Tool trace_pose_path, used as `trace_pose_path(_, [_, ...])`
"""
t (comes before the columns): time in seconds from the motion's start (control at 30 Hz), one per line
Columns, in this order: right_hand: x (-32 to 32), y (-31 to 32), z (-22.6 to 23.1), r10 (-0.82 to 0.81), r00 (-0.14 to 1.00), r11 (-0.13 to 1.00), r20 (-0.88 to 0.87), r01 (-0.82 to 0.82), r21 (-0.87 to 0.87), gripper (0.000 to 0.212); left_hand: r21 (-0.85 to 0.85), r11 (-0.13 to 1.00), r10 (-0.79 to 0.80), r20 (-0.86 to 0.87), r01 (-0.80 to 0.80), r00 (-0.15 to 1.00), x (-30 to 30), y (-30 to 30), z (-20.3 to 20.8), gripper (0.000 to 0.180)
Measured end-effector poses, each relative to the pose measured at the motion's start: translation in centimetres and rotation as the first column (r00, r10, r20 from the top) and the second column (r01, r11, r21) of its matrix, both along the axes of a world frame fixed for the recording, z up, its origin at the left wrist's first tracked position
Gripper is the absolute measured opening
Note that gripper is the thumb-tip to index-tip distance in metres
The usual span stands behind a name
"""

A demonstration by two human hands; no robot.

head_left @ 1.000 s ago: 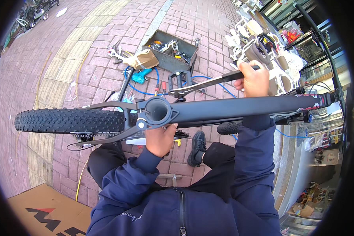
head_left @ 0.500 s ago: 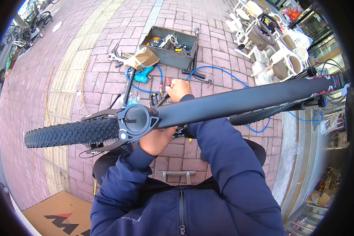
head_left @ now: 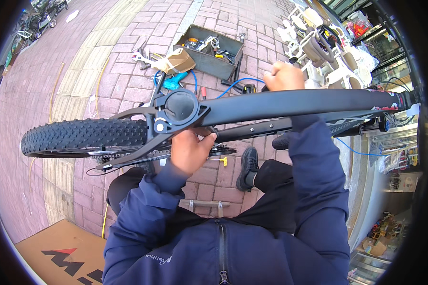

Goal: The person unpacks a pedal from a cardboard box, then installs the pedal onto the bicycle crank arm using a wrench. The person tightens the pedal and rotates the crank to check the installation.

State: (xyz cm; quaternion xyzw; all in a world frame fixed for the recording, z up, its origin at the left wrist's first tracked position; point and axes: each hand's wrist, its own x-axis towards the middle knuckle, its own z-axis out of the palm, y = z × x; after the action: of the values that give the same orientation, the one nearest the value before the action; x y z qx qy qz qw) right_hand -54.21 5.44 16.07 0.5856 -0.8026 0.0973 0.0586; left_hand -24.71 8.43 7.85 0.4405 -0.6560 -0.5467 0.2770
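Note:
A black bicycle frame (head_left: 271,105) spans the view, its knobby rear wheel (head_left: 81,135) at the left. The round, open seat tube top (head_left: 181,107) faces up. My left hand (head_left: 190,151) is closed round the frame just below that opening, its thumb pressed on the tube; part of its grip is hidden. On the far side of the top tube, my right hand (head_left: 285,77) is raised in a fist. Dark ends show beside it, but what it holds is unclear. Below the frame, a yellow-handled tool (head_left: 223,161) is near the chainring (head_left: 222,150).
Beyond the bicycle stand a metal toolbox (head_left: 209,64), a cardboard box (head_left: 179,61) and a teal power tool (head_left: 175,81). A red-handled tool (head_left: 203,92) and blue hose (head_left: 233,85) are there too. Child seats (head_left: 337,71) crowd the far right. Flat cardboard (head_left: 62,251) lies near left.
My right hand has moved right and away from beside the seat tube. The left hand stays on the frame, which has shifted slightly. My shoe and the yellow-handled tool now show more fully.

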Motion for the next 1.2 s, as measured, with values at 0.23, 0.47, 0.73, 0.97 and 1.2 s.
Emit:
trace_pose_path(0.23, [-1.9, 0.9, 6.5, 0.104, 0.993, 0.980, 0.060, -0.093, -0.175, 0.017, -0.115, 0.991, 0.055, -0.084, -0.065, 0.995, -0.5, -0.2, 0.3, 0.034])
trace_pose_path(0.47, [-2.3, -0.6, 7.9, 0.028, 0.694, 0.952, 0.719, 0.202, -0.232, 0.022, -0.145, 0.989, 0.019, -0.040, -0.025, 0.999, -0.7, 0.1, 0.2, 0.030])
trace_pose_path(0.73, [-2.9, -0.1, 8.9, -0.034, 0.767, 0.962, 0.640, 0.199, -0.188, 0.021, -0.100, 0.995, 0.014, -0.060, -0.020, 0.998, -0.8, 0.7, 0.2, 0.015])
trace_pose_path(0.97, [-2.0, 0.6, 7.6, -0.025, 0.936, 0.981, 0.352, 0.091, -0.172, 0.021, -0.147, 0.989, 0.025, -0.068, -0.035, 0.997, -0.6, 0.3, 0.2, 0.035])
trace_pose_path(1.2, [2.1, 0.2, 5.9, 0.147, 0.989, 0.942, 0.032, -0.130, -0.308, 0.025, -0.080, 0.990, 0.106, -0.109, -0.115, 0.988, -1.2, 0.4, -0.2, 0.034])
